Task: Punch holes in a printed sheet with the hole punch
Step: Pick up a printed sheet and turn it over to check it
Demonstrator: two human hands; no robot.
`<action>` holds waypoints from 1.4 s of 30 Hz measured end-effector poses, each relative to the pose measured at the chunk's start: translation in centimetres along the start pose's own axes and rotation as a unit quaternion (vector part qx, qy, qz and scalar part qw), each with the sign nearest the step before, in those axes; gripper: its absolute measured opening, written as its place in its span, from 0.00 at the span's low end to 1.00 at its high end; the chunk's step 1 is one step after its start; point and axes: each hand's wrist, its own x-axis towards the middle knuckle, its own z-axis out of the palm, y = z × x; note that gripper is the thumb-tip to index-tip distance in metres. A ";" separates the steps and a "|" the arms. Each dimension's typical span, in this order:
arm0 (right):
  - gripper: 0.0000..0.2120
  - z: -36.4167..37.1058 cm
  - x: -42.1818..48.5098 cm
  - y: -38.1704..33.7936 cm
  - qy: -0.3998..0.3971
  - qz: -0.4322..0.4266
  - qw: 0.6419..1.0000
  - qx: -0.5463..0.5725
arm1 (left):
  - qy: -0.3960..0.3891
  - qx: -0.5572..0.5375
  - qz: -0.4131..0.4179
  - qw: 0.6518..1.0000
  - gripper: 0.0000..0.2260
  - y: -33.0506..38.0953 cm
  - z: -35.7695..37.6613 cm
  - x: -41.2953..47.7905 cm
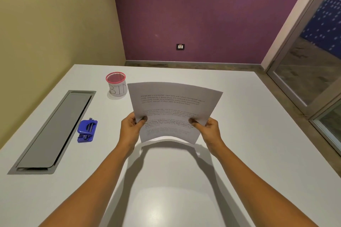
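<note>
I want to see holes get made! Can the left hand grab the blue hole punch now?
Probably, once it lets go: the left hand pinches the printed sheet, but the hole punch lies uncovered on the table to its left, nothing between them.

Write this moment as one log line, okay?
left hand | right hand | both pinch printed sheet above table | hole punch on table, untouched

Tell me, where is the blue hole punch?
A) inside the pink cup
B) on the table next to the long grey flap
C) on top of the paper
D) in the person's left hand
B: the blue hole punch lies on the white table beside the grey flap, while the left hand and right hand both hold the printed sheet.
</note>
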 end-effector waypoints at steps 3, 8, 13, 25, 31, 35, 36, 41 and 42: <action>0.10 -0.4 -0.1 0.4 -0.002 0.012 1.000 0.003 | 0.016 -0.003 0.003 1.000 0.10 -0.7 -0.5 -0.4; 0.08 -0.3 -0.5 0.8 0.009 0.028 1.000 -0.011 | 0.058 0.007 -0.025 0.998 0.09 -1.9 -1.2 -0.8; 0.07 0.1 -0.4 0.4 0.021 0.019 0.999 -0.016 | 0.066 0.011 -0.025 0.997 0.11 -1.2 -1.2 -0.6; 0.08 -0.4 -0.4 0.9 0.021 0.007 1.000 -0.004 | 0.064 0.012 -0.037 0.997 0.11 -1.5 -1.5 -1.0; 0.09 -0.4 -0.2 0.4 0.014 0.001 1.000 -0.008 | 0.060 0.008 -0.021 0.998 0.12 -0.9 -1.6 -0.8; 0.09 -0.5 -0.4 0.6 0.011 0.007 1.000 -0.015 | 0.063 0.005 -0.019 0.998 0.13 -1.0 -1.7 -0.9; 0.09 -0.5 -0.4 0.6 0.012 0.008 1.000 -0.016 | 0.063 0.004 -0.021 0.998 0.12 -1.1 -1.7 -1.0; 0.08 -0.5 -0.4 0.5 0.019 0.006 1.000 -0.016 | 0.062 0.003 -0.020 0.998 0.11 -0.8 -1.6 -1.0; 0.08 -0.5 -0.4 0.4 0.020 0.006 1.000 -0.018 | 0.060 0.004 -0.019 0.998 0.11 -0.8 -1.6 -1.0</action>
